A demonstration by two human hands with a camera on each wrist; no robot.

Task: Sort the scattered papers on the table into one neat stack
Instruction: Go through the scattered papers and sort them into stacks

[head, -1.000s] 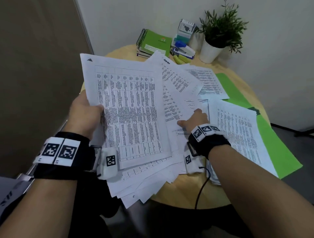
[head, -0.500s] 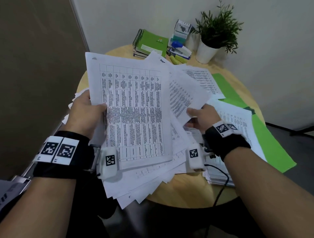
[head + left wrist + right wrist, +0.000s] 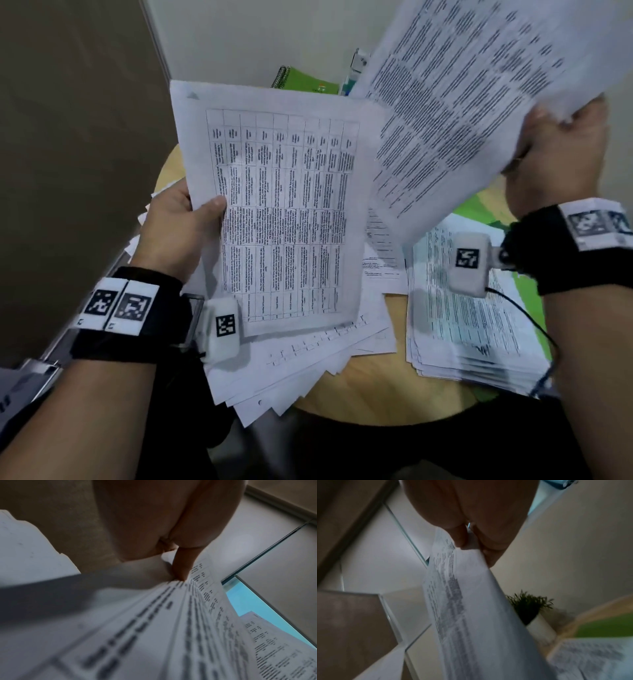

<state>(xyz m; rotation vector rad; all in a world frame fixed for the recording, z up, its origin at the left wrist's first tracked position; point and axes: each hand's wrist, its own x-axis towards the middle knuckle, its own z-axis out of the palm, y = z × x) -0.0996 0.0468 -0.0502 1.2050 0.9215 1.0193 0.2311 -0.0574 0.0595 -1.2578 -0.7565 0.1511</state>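
left hand (image 3: 173, 228) grips fanned sheaf (image 3: 284, 212); right hand (image 3: 561, 150) pinches blurred sheet (image 3: 462, 89), top cut off.

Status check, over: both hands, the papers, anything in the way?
Left hand grips the fanned paper bundle. Right hand pinches a lifted sheet. Loose pile lies on the table. Nothing blocking.

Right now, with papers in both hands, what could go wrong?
1. The right hand pinches the raised sheets only at one edge, so they could slip or flop.
2. The fanned bundle held by the left hand juts past the table edge; loose sheets may slide to the floor.
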